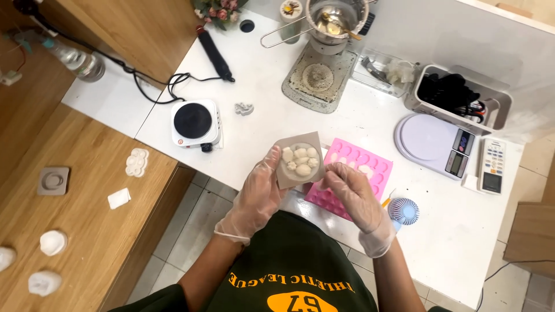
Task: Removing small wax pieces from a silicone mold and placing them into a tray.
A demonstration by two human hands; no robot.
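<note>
My left hand (258, 193), in a clear glove, holds a small grey square mould (299, 158) above the white table's front edge. Its round cavity is filled with several small white shell-shaped pieces. My right hand (352, 193), also gloved, pinches at the mould's lower right edge with thumb and fingertips. Just behind my right hand lies a pink silicone mould (359, 164) with rows of small round cavities, some holding white pieces.
On the white table (266, 110) stand a small electric hotplate (195, 122), a metal pot on a grey stand (332, 26), a digital scale (430, 143), a remote control (492, 166), a small blue fan (403, 211) and a grey bin (462, 98). White cast shapes lie on the wooden bench (87, 190) at left.
</note>
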